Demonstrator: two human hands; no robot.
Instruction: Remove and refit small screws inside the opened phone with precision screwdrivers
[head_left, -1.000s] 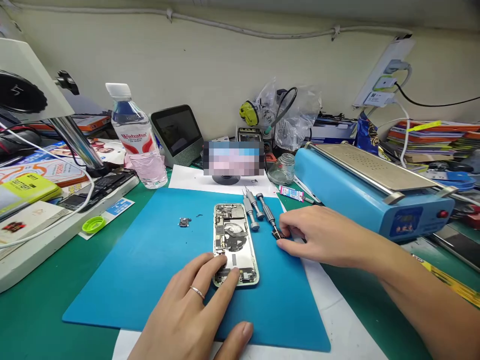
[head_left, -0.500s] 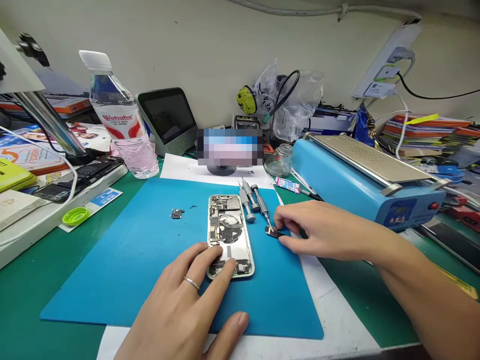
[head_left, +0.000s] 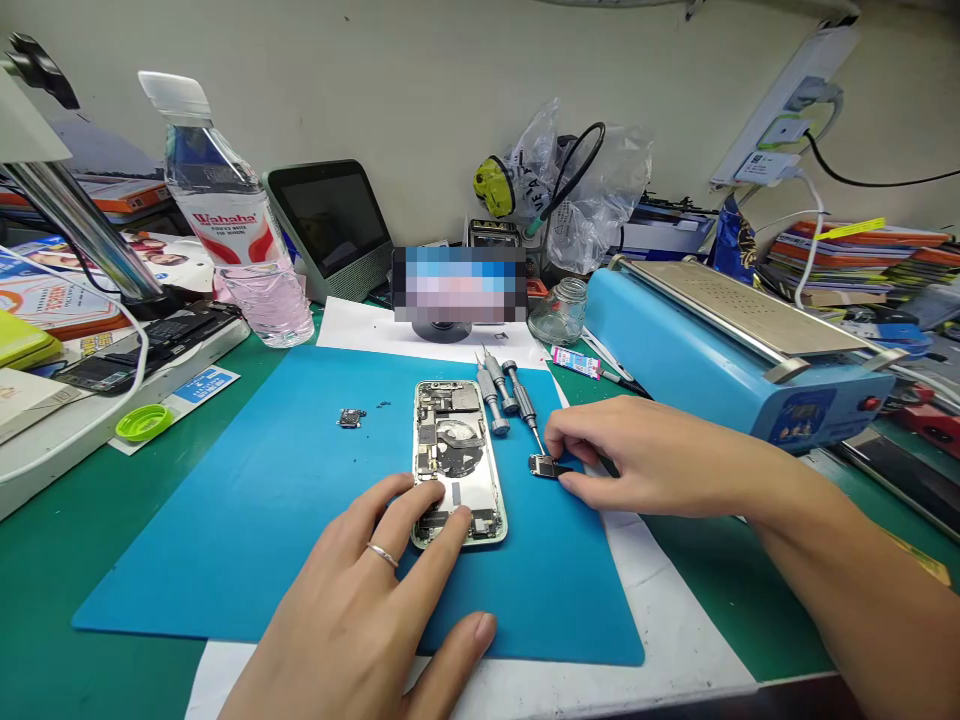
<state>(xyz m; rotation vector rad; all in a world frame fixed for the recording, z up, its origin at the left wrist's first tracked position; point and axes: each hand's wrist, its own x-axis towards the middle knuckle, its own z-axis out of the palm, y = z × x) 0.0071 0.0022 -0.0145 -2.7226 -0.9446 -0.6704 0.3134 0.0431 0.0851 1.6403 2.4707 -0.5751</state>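
Note:
An opened phone [head_left: 458, 462] with a pale green frame lies on the blue mat [head_left: 247, 520], its inner parts and a round dark coil area showing. My left hand [head_left: 367, 590] rests over its lower end, fingers spread, with fingertips touching the phone. To the phone's right, my right hand [head_left: 630, 455] pinches the right end of a small black phone part [head_left: 543, 466] at mat level; the exact grip is partly hidden. Just above this part lie several grey screwdrivers [head_left: 493, 393], one with its tip near it. Left of the phone sits a small dark module [head_left: 349, 418] beside tiny loose bits.
A blue heating machine [head_left: 675, 350] with a metal top stands at the right. Behind the mat are a screen on a stand [head_left: 442, 330], a glass jar [head_left: 559, 312] and a smart display [head_left: 330, 225]. A water bottle [head_left: 232, 225] and green cap [head_left: 144, 423] are at left.
The view has tilted slightly downward shift aside, the small black part has turned to lie more level at my right fingertips. My left hand stays on the phone.

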